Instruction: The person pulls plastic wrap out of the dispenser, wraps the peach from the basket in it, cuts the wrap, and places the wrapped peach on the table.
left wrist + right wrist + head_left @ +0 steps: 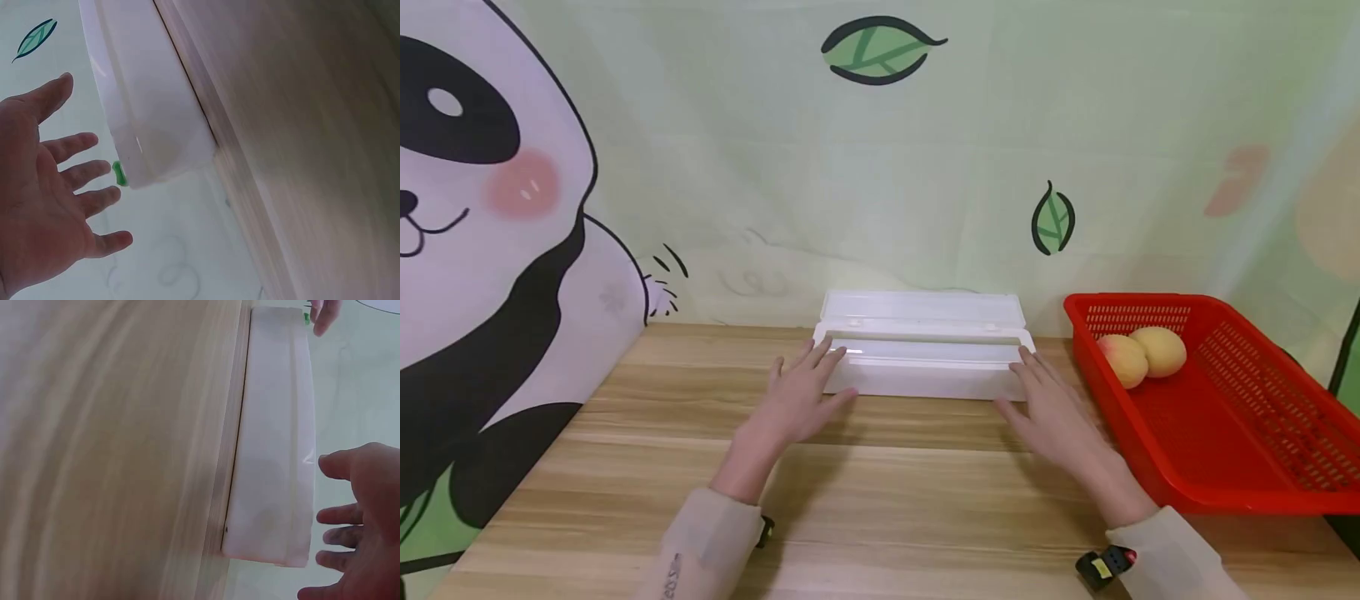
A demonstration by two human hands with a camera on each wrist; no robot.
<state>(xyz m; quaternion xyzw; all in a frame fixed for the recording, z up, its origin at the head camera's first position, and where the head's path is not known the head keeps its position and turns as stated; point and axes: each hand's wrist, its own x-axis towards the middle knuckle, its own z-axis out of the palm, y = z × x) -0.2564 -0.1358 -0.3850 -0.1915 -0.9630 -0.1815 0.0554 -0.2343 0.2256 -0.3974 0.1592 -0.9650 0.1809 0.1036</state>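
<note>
White box (150, 94) partly beyond the left wrist view's top edge, sleeve lettering (672, 577) illegible.

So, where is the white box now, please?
In the head view, the white box sits centrally near the far edge of the table, between left hand and right hand, left of the red basket.

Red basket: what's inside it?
Two peaches lie in the basket, toward its far left corner. What lies beneath them and low along its left side is hidden.
</note>
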